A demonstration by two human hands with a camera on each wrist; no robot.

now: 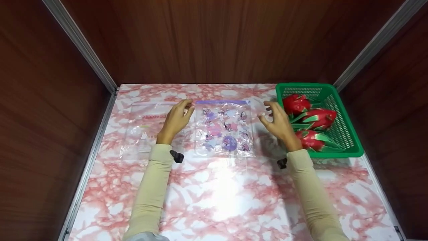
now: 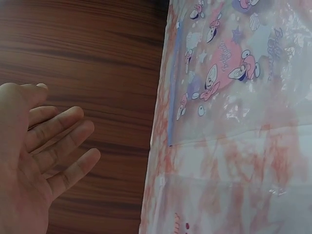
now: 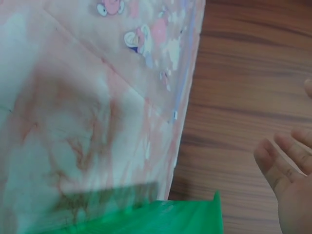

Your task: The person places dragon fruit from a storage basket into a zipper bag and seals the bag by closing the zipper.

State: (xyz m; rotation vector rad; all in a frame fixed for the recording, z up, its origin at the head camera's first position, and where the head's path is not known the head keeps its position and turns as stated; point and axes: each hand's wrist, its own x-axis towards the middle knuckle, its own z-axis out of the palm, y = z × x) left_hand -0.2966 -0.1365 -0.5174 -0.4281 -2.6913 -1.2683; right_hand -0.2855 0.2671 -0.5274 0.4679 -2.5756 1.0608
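Note:
Two clear zip bags lie flat side by side on the table. The right-hand zip bag (image 1: 230, 126) has a purple zip strip along its far edge and pink and purple cartoon prints. Red lettering and a small white figure mark the left-hand zip bag (image 1: 137, 134), partly hidden behind my left hand (image 1: 175, 120). That hand hovers between the two bags, fingers loosely bent and holding nothing. My right hand (image 1: 277, 122) hovers between the printed bag and a green basket (image 1: 351, 134), its fingers relaxed with nothing in them. Three red dragon fruits (image 1: 319, 118) with green scales lie in the basket.
A pink-and-white marbled cover spreads over the table (image 1: 200, 197). Dark wood-grain panels (image 1: 214, 40) stand at the back and both sides, with metal strips (image 1: 83, 50) along their corners. The basket sits at the table's right edge.

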